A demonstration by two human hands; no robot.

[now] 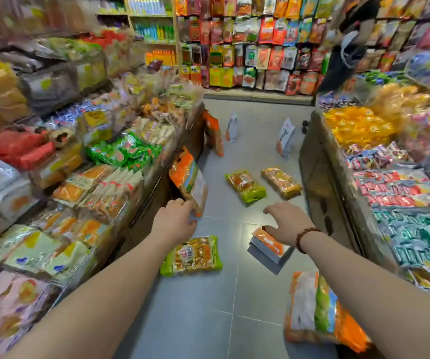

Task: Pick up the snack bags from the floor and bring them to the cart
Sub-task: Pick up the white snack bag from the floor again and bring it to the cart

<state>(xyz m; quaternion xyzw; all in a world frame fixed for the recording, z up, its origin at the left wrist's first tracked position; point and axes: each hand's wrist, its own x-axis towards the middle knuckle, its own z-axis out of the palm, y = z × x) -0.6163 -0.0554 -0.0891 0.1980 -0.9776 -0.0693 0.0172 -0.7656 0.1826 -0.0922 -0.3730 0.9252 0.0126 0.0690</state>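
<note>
Our left hand (176,221) closes its fingers on the lower edge of a glossy orange bag (189,181), held upright; our right hand (287,221), fingers spread open, hovers above a flat orange-and-white pouch (269,244). Crinkly snack bags (193,256) lie scattered over the smooth grey tiled floor (221,320) between crowded shelves (100,177); their print is unreadable.

Both arms reach forward and down; left hand (176,221) grips with fingers curled, right hand (287,221) spread, fingers splayed.
</note>
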